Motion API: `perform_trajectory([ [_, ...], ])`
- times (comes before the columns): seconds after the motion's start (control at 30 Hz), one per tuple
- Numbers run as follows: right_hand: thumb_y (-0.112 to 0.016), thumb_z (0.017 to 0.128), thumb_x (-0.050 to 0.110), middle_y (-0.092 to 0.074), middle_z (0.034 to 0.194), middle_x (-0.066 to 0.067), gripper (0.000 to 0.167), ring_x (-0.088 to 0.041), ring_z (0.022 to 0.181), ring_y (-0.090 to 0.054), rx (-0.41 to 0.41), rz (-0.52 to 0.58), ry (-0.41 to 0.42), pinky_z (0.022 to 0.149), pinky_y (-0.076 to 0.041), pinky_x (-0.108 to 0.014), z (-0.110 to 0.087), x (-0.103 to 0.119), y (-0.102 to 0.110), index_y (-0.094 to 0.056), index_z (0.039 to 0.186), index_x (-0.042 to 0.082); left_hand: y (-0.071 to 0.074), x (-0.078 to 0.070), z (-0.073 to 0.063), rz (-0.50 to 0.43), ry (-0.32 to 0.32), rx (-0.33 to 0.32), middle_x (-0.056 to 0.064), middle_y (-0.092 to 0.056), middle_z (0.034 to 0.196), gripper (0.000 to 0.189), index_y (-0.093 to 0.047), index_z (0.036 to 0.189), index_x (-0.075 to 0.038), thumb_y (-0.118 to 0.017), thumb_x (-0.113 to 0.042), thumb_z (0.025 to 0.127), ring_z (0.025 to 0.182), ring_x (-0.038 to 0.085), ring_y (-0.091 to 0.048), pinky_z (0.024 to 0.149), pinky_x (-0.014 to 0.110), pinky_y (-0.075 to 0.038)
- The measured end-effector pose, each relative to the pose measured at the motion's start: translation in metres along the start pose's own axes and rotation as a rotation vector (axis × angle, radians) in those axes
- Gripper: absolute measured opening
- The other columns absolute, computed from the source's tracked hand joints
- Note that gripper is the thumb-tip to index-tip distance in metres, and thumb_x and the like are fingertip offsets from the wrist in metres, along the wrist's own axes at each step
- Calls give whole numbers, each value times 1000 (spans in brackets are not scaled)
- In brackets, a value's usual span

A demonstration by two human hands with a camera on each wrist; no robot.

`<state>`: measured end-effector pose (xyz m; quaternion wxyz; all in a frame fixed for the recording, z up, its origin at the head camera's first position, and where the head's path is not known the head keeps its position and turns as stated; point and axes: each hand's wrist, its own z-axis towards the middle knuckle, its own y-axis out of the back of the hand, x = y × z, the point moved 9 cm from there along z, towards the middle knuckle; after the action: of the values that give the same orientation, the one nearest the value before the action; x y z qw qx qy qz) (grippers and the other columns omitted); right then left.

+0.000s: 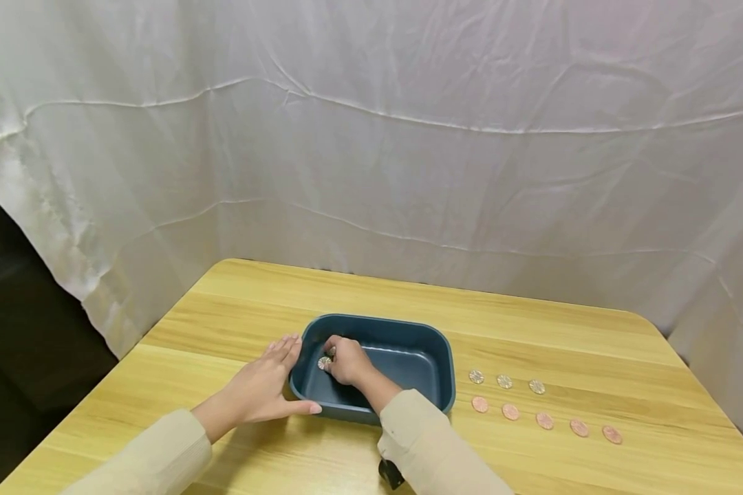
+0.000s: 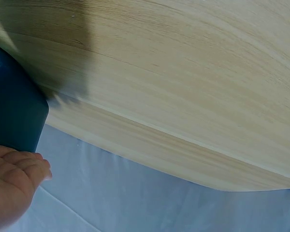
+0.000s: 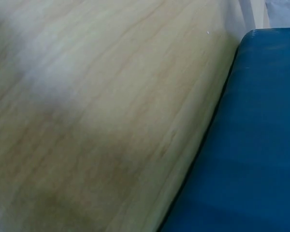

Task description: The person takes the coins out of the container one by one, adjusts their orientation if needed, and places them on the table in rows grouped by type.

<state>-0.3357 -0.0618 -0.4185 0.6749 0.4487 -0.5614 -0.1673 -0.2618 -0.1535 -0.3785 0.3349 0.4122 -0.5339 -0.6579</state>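
A dark blue rectangular tub (image 1: 436, 337) stands on the wooden table. My left hand (image 1: 263, 385) rests against its left end, fingers straight along the wall and thumb stretched by the front rim; the left wrist view shows fingertips at the tub's side. Inside the tub's left part, my right hand (image 1: 348, 361) reaches down with fingers and thumb curled around a silver coin (image 1: 331, 351), mostly hidden by the fingers. Another silver coin (image 1: 325, 362) shows right by the thumb. In the right wrist view only the tub's outer wall (image 3: 251, 140) and tabletop appear.
Right of the tub, three silver coins (image 1: 504, 381) form a row. In front of them runs a row of several copper-coloured coins (image 1: 544, 421). A pale curtain (image 1: 408, 172) hangs behind the table (image 1: 532, 316). A small black device (image 1: 391, 474) sits below my right sleeve.
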Motion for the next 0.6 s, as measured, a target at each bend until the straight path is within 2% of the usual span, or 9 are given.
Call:
perform_trajectory([
  [0.1, -65, 85, 9, -66, 90, -8, 15, -16, 76, -58, 3, -28, 3, 67, -48, -27, 0, 1, 0, -64, 100, 6, 0, 0, 0, -1, 5, 3, 27, -32, 146, 109, -31, 140, 9, -56, -73, 72, 136, 38, -31, 109, 49, -33],
  [0.3, -66, 85, 10, -58, 75, -2, 6, -13, 65, -48, 31, -79, -4, 59, -41, -24, -2, 2, 0, -60, 87, 9, 0, 0, 0, 1, 5, 2, 27, -32, 146, 109, -31, 140, 9, -56, -72, 72, 136, 38, -31, 109, 49, -33],
  [0.5, -69, 80, 11, -43, 60, 3, 22, -12, 58, -41, 64, -182, 13, 54, -35, -21, -4, 3, -1, -51, 67, 11, 0, 0, 1, 2, 7, 8, 27, -32, 145, 109, -31, 140, 9, -56, -73, 72, 136, 38, -32, 109, 49, -33],
  [0.6, -72, 77, 11, -40, 57, 5, 28, -10, 55, -40, 70, -210, 28, 52, -34, -20, -6, 4, 0, -48, 62, 12, -1, 0, 1, 7, 6, 8, 27, -33, 145, 110, -31, 140, 9, -55, -73, 71, 136, 38, -32, 109, 49, -33],
])
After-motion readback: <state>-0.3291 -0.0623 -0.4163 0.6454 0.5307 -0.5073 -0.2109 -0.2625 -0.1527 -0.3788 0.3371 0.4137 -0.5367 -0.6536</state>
